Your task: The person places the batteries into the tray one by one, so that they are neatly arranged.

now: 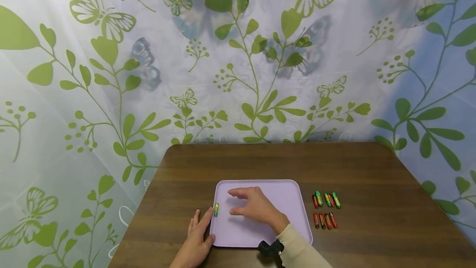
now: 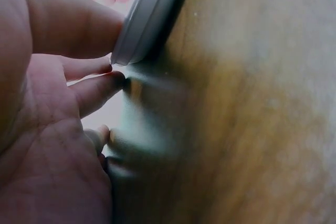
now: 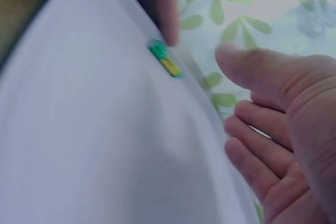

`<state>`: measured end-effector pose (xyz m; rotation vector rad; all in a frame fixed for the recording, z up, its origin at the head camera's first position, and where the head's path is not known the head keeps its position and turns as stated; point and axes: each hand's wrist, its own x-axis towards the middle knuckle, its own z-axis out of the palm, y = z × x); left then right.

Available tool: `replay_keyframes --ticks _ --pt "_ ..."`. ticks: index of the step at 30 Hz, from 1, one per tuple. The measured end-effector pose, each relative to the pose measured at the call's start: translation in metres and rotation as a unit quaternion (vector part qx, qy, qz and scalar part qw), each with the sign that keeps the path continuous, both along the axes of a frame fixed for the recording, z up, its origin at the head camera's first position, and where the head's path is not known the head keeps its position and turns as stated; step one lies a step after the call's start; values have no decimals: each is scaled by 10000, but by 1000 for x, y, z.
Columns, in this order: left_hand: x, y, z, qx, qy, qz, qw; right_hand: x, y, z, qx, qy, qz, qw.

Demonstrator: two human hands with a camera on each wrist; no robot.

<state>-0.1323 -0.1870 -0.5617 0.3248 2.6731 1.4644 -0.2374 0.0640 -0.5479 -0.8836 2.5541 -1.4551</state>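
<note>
A lilac tray (image 1: 267, 193) lies on the table, holding one green-and-yellow battery (image 1: 216, 210) against its left rim. My left hand (image 1: 197, 239) rests at the tray's left edge; in the left wrist view its thumb (image 2: 79, 24) touches the rim while the other fingers reach down by the table. Over the tray is my right hand (image 1: 256, 208), with thumb and fingers spread apart and nothing between them. The right wrist view shows this right hand (image 3: 283, 129) apart from the battery (image 3: 166, 59), which lies close to the left hand's fingertips.
Right of the tray, several red and green batteries (image 1: 327, 199) form a back row, and several red ones (image 1: 325, 221) form a front row. The brown wooden table (image 1: 275, 160) ends at a patterned curtain (image 1: 253, 73) behind.
</note>
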Motion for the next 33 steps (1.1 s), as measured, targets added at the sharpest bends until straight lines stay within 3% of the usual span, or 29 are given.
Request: replay_keyframes --ticks 6,13,24,33 --pt "0 1 2 -12 5 -17 10000 0 30 10 -79 -428 -37 9990" --pt "1 0 -1 -41 -166 -22 9999 9 68 10 -119 -718 -137 9973" --pt "-1 0 0 136 -138 -57 9998 19 122 18 -87 -467 -288 9985" --pt "0 -1 2 -71 -181 -68 9998 33 162 22 120 -95 -638 9978"
